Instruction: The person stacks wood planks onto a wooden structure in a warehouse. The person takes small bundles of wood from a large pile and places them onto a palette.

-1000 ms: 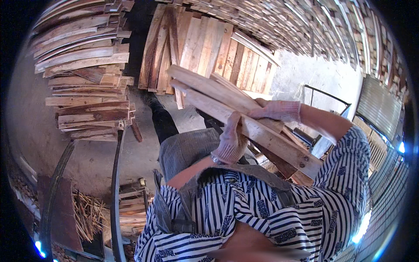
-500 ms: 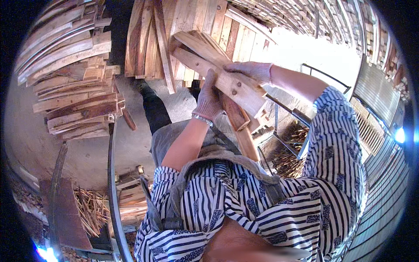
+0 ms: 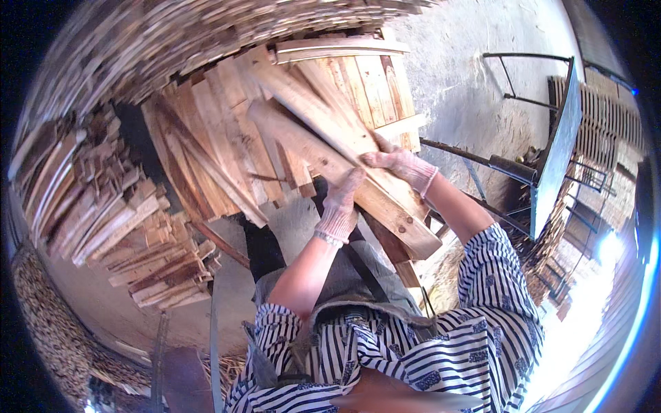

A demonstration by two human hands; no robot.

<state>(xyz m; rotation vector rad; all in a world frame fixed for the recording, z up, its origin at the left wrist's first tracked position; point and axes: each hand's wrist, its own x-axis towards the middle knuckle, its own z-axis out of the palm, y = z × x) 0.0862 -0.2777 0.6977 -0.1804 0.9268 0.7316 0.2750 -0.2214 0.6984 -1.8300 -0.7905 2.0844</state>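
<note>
Several rough wooden boards are held slantwise in front of my body. The nearest one, a pale knotted board [image 3: 396, 213], lies on top toward me. My left hand [image 3: 339, 208], in a pale knit glove, grips its near edge with the thumb over the face. My right hand [image 3: 403, 166], gloved alike, is closed on the far side, where a second board [image 3: 292, 89] lies beside it. A darker piece of wood [image 3: 385, 237] shows beneath; what supports it is hidden.
Ahead lies a layer of flat boards [image 3: 220, 103], with a loose narrow strip [image 3: 224, 189] across its left part. Stacked short planks [image 3: 155, 241] stand at the left. To the right are a bluish panel [image 3: 554, 151] and a dark metal frame [image 3: 527, 56]. More wood is piled at the far side.
The view has turned, shifting the surroundings and bringing the bluish panel into sight. Both hands still grip the boards, which appear lower in the picture, with a wider gap between their far ends.
</note>
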